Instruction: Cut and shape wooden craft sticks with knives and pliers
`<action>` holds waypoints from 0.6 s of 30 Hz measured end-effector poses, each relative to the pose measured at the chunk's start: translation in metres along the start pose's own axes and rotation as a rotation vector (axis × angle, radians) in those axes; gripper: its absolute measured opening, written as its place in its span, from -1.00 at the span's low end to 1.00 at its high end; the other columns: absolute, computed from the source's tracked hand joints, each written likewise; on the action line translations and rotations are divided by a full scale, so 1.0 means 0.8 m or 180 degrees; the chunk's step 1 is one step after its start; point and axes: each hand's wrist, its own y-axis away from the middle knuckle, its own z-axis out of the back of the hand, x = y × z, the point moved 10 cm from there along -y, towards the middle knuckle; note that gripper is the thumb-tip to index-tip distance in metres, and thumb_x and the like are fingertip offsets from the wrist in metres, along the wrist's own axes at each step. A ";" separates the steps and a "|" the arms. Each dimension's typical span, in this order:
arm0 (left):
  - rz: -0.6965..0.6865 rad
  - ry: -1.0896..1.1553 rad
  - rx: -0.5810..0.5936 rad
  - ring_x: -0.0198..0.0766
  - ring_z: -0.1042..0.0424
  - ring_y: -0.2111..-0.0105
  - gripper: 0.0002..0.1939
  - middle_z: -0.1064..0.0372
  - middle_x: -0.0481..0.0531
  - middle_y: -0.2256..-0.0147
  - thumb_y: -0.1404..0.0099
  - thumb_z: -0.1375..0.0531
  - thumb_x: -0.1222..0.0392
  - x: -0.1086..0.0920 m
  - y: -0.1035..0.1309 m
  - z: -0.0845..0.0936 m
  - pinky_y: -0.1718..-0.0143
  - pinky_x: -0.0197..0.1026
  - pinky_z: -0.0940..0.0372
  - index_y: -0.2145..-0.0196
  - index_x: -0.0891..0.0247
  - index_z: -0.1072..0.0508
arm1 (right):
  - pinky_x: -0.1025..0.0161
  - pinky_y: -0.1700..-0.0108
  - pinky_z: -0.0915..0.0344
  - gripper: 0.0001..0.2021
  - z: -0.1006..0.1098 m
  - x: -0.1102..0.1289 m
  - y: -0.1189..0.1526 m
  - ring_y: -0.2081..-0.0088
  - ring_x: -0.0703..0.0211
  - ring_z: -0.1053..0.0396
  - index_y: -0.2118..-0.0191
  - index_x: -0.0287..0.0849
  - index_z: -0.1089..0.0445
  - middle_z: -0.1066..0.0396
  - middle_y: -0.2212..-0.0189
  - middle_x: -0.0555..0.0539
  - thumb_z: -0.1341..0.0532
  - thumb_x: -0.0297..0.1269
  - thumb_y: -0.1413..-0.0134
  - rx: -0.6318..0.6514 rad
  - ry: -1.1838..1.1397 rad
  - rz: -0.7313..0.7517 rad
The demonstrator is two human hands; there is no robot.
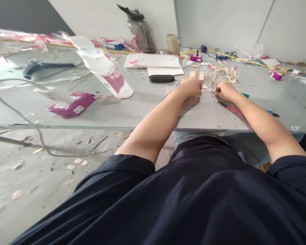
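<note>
One grey table [145, 114], near edge running just before the person. On it, one grey mat [206, 117] reaching that edge. Left side: one white bottle [117, 81] with a pink label. Far: one lidded jug [144, 35], two overlapping white boards [153, 60]. Purple power strips: one near left [70, 109], one far [196, 58].

Two hands at the mat's far part. Left hand [193, 87]: fingers curled in, just near of a stack of wooden sticks [197, 75]; contents hidden, cannot tell if anything is gripped. Right hand [225, 91]: thumb and fingertips drawn together by loose stick ends; anything pinched is too small to tell.

One black case [161, 78], left of the hands. One pink-handled tool [234, 110], near side of right hand; blue-handled pliers [276, 115] partly under the right forearm. Loose stick heap [224, 73] beyond the right hand, too tangled to count.

Room: narrow gap between hands; mat surface stretches from them to the near edge.
</note>
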 end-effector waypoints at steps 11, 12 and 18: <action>-0.0458 0.0332 -0.0156 -0.01 -0.65 -0.10 -0.55 -0.75 0.18 -0.10 -0.33 -0.34 0.35 -0.025 -0.005 -0.013 -0.18 -0.07 -0.43 -0.13 0.14 -0.76 | 0.07 -0.08 -0.38 -0.74 0.031 0.003 0.024 0.05 -0.02 -0.60 0.06 -0.14 -0.82 -0.78 0.08 -0.17 -0.35 -0.37 -0.30 0.0077 -0.0292 0.0515; -0.0680 0.0583 -0.0182 -0.04 -0.65 -0.06 -0.58 -0.75 0.18 -0.08 -0.36 -0.35 0.30 -0.036 -0.002 -0.014 -0.15 -0.10 -0.43 -0.15 0.15 -0.75 | 0.06 -0.09 -0.38 -0.74 0.035 0.002 0.027 0.05 -0.02 -0.59 0.04 -0.15 -0.82 -0.78 0.08 -0.17 -0.34 -0.37 -0.31 0.0051 -0.0337 0.0551; -0.0970 0.1046 -0.0533 -0.13 -0.60 0.17 -0.83 -0.73 0.07 0.19 -0.49 -0.33 0.22 -0.070 0.009 -0.014 0.02 -0.13 -0.35 0.06 0.12 -0.75 | 0.05 -0.15 -0.39 -0.81 0.053 -0.001 0.035 0.04 -0.01 -0.58 0.09 -0.14 -0.79 -0.75 0.10 -0.14 -0.37 -0.28 -0.36 -0.0094 -0.0619 0.0713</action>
